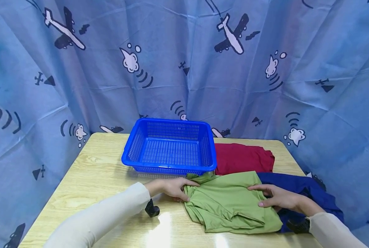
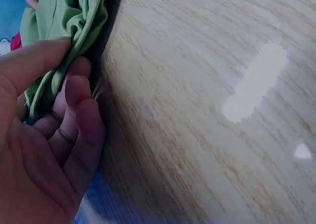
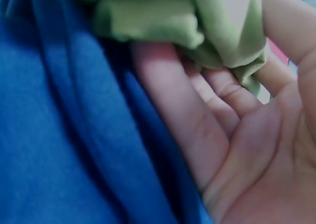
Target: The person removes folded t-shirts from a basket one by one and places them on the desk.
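A folded light-green garment lies on the front half of the table, its layers bunched along the near edge. At its left edge my left hand pinches the cloth, and the left wrist view shows the thumb on top with the other fingers curled beneath. My right hand grips the right side. Up close, several of its fingers are tucked under the green fold, beside a dark blue cloth. Their tips are hidden by the fabric.
Behind the green garment stands a blue plastic basket with perforated sides. A folded red cloth lies to the basket's right. The blue cloth spreads toward the table's right edge, partly under the green one. A patterned blue curtain surrounds the wooden table.
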Motion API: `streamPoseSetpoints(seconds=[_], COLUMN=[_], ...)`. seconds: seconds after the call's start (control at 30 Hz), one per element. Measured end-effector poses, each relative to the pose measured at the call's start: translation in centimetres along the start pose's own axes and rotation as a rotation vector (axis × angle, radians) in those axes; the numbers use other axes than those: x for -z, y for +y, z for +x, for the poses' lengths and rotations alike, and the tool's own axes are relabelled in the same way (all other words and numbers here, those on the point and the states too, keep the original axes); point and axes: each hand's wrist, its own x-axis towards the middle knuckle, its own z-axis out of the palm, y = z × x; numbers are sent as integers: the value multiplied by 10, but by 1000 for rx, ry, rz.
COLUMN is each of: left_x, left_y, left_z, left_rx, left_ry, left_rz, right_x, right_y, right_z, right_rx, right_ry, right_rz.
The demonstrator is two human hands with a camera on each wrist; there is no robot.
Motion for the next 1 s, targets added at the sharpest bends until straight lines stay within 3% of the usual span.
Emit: streamPoseSetpoints(seconds=[0.43,0.67,1.0], left_x=[5,3,6], left_y=[4,7,18], left_z=[-4,-11,-20], left_rx=[34,74,66], left_ry=[-52,-48,-53], left_rz=[-28,-79,-91], right_x=[3,6,10], right_y=[-7,-6,-24], right_z=[-8,-11,-21], right_rx=[9,72,32], right_ry=[-16,0,165], right_rz=[-24,-30,-115])
